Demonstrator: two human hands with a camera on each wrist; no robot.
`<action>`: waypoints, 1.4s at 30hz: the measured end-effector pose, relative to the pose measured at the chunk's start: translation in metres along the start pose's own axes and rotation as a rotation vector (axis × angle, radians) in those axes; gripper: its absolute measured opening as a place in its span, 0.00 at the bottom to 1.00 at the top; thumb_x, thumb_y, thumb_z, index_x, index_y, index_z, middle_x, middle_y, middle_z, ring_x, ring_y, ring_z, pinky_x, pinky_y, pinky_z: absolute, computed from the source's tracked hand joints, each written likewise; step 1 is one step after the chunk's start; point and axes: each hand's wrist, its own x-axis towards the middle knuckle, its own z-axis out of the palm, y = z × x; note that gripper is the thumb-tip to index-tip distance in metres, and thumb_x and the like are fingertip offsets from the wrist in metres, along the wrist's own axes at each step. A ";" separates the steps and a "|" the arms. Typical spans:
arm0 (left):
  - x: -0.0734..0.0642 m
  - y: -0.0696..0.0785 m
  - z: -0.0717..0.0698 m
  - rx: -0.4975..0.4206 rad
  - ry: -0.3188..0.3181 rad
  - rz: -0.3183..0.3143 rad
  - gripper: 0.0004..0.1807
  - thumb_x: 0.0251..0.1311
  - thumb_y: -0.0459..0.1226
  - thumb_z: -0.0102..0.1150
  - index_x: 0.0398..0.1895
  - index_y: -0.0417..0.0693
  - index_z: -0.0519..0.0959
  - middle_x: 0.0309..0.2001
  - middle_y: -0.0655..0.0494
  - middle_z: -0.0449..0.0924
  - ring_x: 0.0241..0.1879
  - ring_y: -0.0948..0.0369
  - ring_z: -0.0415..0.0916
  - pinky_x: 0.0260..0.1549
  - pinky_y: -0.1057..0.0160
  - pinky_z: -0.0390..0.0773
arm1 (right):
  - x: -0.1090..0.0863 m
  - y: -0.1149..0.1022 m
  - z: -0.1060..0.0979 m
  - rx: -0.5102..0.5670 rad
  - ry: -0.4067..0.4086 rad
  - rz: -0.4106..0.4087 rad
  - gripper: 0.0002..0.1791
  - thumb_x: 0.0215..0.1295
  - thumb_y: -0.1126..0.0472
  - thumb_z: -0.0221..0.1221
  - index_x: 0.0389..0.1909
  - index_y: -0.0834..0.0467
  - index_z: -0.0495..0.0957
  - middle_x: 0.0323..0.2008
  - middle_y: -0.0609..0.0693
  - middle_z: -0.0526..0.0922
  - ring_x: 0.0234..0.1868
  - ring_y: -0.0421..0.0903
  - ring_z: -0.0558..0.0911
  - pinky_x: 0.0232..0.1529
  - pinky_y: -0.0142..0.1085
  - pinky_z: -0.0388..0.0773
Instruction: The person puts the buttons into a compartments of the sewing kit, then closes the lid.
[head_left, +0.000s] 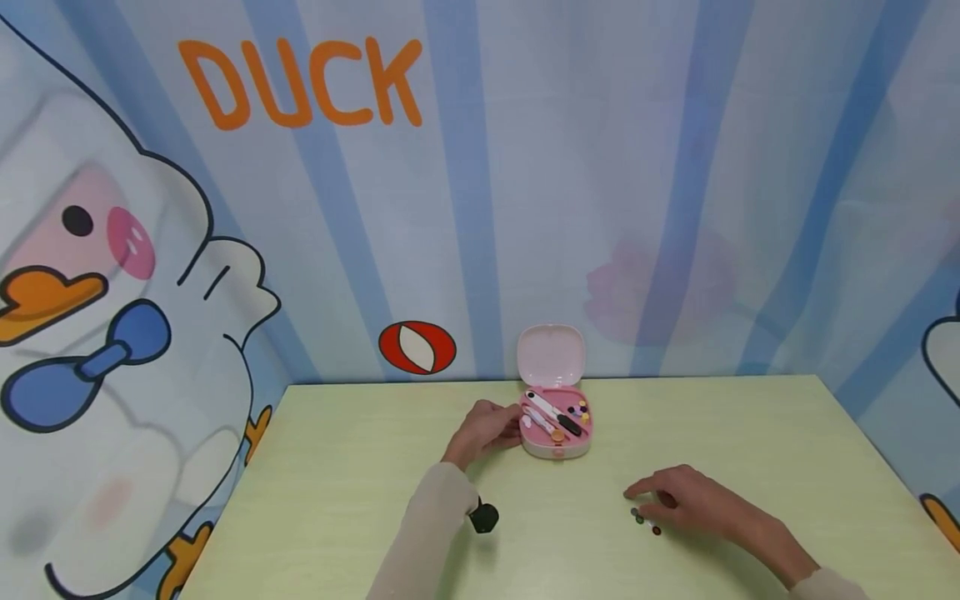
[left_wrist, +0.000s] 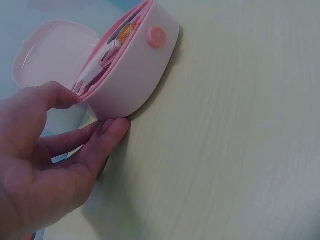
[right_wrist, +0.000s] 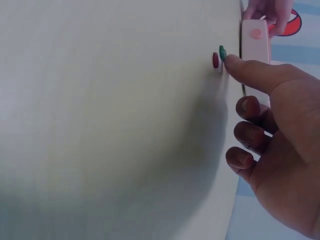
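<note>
A pink sewing kit case (head_left: 557, 451) stands near the table's back edge, its lid (head_left: 551, 356) raised. Inside lie a white-and-black tool (head_left: 553, 412), thread bundles (left_wrist: 111, 56) and several small coloured pieces (head_left: 579, 409). My left hand (head_left: 486, 432) grips the case at its left side, thumb at the rim and fingers low against the wall. To the front right, my right hand (head_left: 693, 500) hovers over a few small buttons on the table, index finger extended and thumb tip right at a green button (right_wrist: 222, 52). A dark red button (right_wrist: 215, 60) lies beside it.
The pale wooden table (head_left: 360, 500) ends at a curtain (head_left: 517, 208) printed with a duck and blue stripes. A black device (head_left: 484, 517) sits at my left wrist, above the table.
</note>
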 end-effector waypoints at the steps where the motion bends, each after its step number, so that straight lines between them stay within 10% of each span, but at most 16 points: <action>1: 0.000 0.000 0.000 0.003 0.001 0.001 0.19 0.72 0.43 0.61 0.54 0.36 0.77 0.41 0.47 0.85 0.39 0.56 0.84 0.44 0.61 0.87 | -0.002 0.000 0.001 0.009 0.003 0.004 0.15 0.73 0.54 0.64 0.56 0.55 0.86 0.19 0.34 0.69 0.21 0.31 0.60 0.24 0.28 0.61; 11: 0.000 0.000 0.000 -0.003 -0.009 0.005 0.17 0.72 0.41 0.59 0.52 0.34 0.80 0.40 0.47 0.86 0.39 0.57 0.84 0.45 0.61 0.87 | -0.008 0.003 0.013 0.061 0.033 -0.051 0.12 0.75 0.59 0.61 0.53 0.57 0.87 0.30 0.37 0.81 0.27 0.33 0.78 0.29 0.29 0.76; 42: 0.000 -0.002 0.000 -0.006 0.003 0.018 0.19 0.72 0.43 0.61 0.54 0.35 0.77 0.41 0.47 0.85 0.38 0.57 0.83 0.44 0.61 0.87 | 0.017 -0.014 -0.008 -0.043 -0.023 -0.056 0.06 0.72 0.62 0.64 0.34 0.47 0.83 0.20 0.35 0.71 0.22 0.30 0.66 0.26 0.27 0.69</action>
